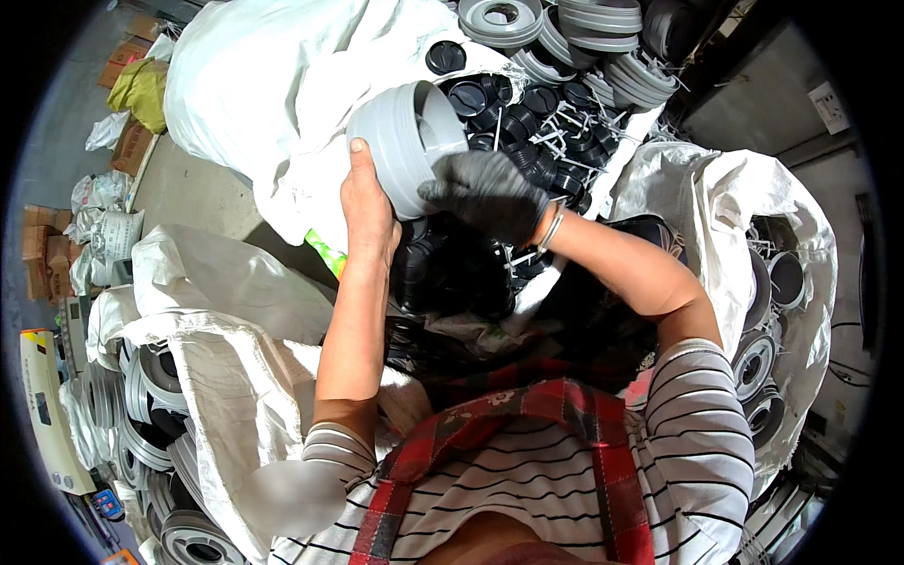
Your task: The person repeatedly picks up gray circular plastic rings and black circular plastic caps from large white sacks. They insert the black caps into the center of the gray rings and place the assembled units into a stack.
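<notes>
My bare left hand [368,202] grips a light grey ringed plastic part [391,141], its thumb up along the side and its fingers out of sight behind. The part is round, hollow and tilted, and looks like a stack of rings or a collar. At its right rim is my right hand [490,196] in a dark grey glove, fingers curled in and partly blurred by motion; what they pinch, if anything, is hidden. Below and beyond both hands lie many small black round plastic parts [537,165] with thin white sprue sticks among them.
Grey plastic rings [598,24] are piled at the far right. Large white woven sacks stand around me: a left sack [221,358] and a right sack [692,179], both holding ring parts, and a big white sack [254,85] ahead. Cardboard boxes [47,250] lie far left.
</notes>
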A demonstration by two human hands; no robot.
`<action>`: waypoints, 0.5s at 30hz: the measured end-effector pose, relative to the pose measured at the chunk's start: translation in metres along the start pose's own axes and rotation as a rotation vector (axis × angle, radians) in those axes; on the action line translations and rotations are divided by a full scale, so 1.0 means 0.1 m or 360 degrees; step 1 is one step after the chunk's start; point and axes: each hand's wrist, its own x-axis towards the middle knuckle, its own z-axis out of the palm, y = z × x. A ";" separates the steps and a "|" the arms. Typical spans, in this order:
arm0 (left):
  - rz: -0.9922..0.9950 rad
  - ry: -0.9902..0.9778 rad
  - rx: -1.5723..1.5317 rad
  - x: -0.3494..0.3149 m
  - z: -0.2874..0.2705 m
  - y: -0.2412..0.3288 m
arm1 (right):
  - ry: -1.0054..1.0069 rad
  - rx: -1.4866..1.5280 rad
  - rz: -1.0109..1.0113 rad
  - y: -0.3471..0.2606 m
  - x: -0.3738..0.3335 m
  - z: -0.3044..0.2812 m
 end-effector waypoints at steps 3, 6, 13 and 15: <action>0.0053 -0.0063 0.0145 0.00 -0.05 -0.02 | 0.0051 -0.0159 0.0107 -0.04 -0.08 0.14; 0.0060 -0.0084 0.0195 -0.02 -0.02 0.04 | 0.0100 -0.0456 -0.0213 -0.05 -0.08 0.08; 0.0036 -0.0207 0.0105 -0.09 0.00 -0.06 | 0.0175 -0.0697 -0.0205 0.03 0.05 -0.12; 0.0118 -0.0415 0.0287 -0.17 0.01 -0.20 | 0.0407 -0.0669 -0.0310 0.17 0.06 -0.10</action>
